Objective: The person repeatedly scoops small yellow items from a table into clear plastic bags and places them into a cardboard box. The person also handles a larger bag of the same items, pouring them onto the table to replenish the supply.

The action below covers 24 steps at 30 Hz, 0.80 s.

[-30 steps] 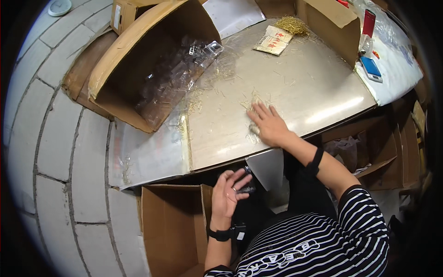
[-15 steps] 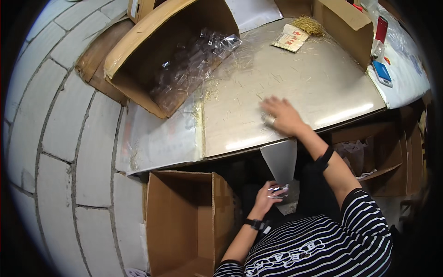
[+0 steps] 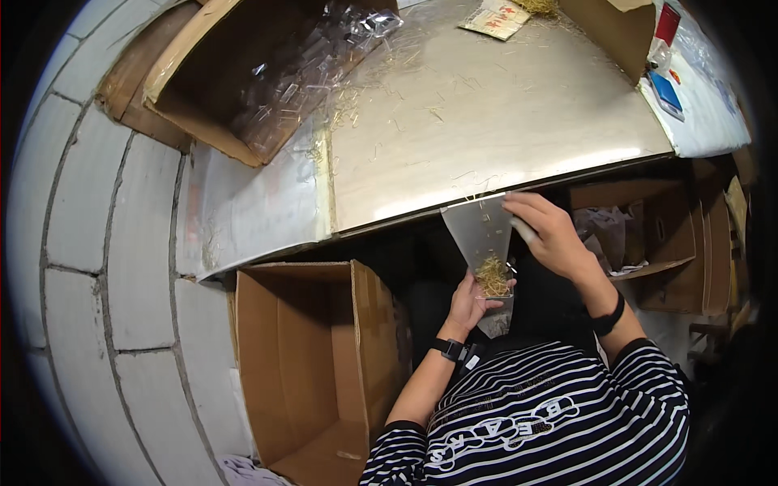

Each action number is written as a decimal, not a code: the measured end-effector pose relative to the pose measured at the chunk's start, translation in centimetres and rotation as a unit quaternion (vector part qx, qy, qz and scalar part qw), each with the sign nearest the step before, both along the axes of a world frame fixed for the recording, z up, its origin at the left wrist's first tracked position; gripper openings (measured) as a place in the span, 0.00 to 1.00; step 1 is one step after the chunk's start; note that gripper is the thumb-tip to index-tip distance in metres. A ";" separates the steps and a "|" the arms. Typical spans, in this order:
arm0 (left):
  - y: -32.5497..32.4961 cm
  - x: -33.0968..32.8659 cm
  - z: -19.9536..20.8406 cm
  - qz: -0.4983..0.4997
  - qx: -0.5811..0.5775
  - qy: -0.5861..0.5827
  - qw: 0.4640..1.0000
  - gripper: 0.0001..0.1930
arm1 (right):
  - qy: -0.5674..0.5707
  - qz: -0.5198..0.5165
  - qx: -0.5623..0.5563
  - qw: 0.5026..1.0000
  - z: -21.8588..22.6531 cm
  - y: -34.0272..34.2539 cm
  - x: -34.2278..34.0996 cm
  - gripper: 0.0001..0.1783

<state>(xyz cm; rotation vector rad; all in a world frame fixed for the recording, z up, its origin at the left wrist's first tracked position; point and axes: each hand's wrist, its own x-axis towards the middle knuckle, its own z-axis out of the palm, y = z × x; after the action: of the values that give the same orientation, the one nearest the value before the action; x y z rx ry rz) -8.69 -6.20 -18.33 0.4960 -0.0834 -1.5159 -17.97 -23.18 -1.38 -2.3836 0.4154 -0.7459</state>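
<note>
Red printed writing runs across a flat cream paper packet (image 3: 494, 18) at the far side of the beige, smooth-surfaced tabletop (image 3: 502, 121). Nearer than the tabletop's front edge, large white lettering crosses the chest of the person's black-and-white striped shirt (image 3: 559, 421).

A small, clear plastic box (image 3: 496, 296) sits in the left hand (image 3: 465, 306), below the front edge of the tabletop. The fingers are clamped on it, some along its lower edge, and a heap of thin golden wire-like pieces (image 3: 491, 277) shows in it. Directly above hangs a tapering, translucent grey chute (image 3: 466, 235), its wide end at the tabletop's front edge and its narrow part reaching down toward the box; a few golden bits show along it.

The right hand (image 3: 555, 235) is just beyond that same edge, palm turned down, fingers stretched forward with the thumb apart from them. The fingertips are at the chute's upper right corner; whether they touch it cannot be told. Both forearms rise from below the tabletop, each with a black band at the wrist, the left one lower and closer to the body.
</note>
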 end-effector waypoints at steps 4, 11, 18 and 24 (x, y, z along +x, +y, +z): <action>0.3 0.3 0.8 -0.002 0.019 -0.025 1.000 0.29 | 0.029 0.032 0.104 0.994 -1.3 1.1 -3.1 0.13; 0.7 -0.4 0.3 0.059 0.095 -0.086 0.990 0.24 | 0.099 0.124 0.096 0.983 -5.6 4.2 -2.3 0.23; 0.7 -0.6 0.4 0.095 0.103 -0.115 0.983 0.22 | 0.120 0.110 0.036 0.986 -6.6 5.4 -1.4 0.19; 1.5 -0.9 -2.5 0.071 0.161 -0.106 0.979 0.20 | 0.198 0.223 0.122 0.947 -9.3 6.7 -1.2 0.18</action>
<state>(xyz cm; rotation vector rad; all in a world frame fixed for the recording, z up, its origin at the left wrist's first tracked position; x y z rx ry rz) -9.59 -4.66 -20.80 0.9044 0.0329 -1.3382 -19.13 -16.49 -10.64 -2.2614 0.1037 -0.0057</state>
